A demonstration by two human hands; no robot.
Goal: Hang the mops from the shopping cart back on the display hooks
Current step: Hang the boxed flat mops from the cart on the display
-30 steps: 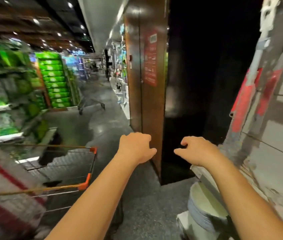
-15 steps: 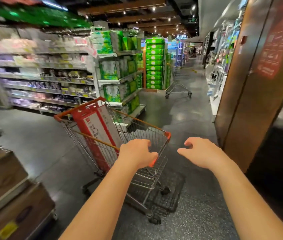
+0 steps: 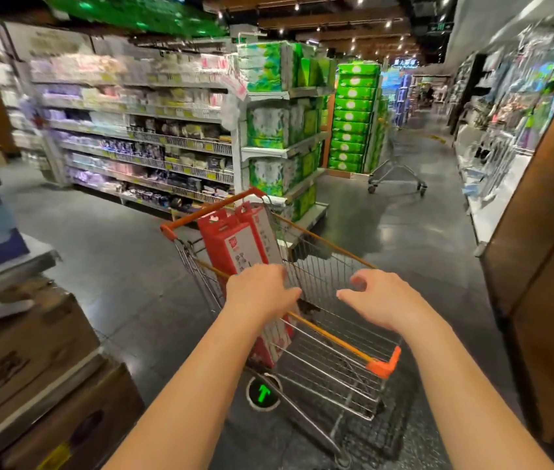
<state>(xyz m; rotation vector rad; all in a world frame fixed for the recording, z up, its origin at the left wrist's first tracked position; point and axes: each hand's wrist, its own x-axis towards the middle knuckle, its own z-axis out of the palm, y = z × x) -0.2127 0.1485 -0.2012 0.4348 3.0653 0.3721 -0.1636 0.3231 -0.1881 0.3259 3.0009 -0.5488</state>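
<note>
A wire shopping cart (image 3: 383,366) with orange rim and corners stands on the dark floor right in front of me. Two tall red-and-white mop boxes (image 3: 234,245) lean upright in its left side, tops above the rim. My left hand (image 3: 260,295) hovers at the near face of the boxes with fingers loosely curled; whether it touches them is unclear. My right hand (image 3: 382,301) hangs over the open basket, fingers loosely curled, holding nothing. No display hooks are in view.
Stacked cardboard boxes (image 3: 31,351) sit close on my left. Shelves with green tissue packs (image 3: 279,130) stand beyond the cart. A second, unloaded cart (image 3: 396,171) is in the aisle ahead. A brown pillar (image 3: 546,232) rises on the right. A green arrow (image 3: 262,393) glows on the floor.
My view has swung left from the dark wall and pillar to the aisle. The cart now lies directly under both hands, which have come closer to the mop boxes.
</note>
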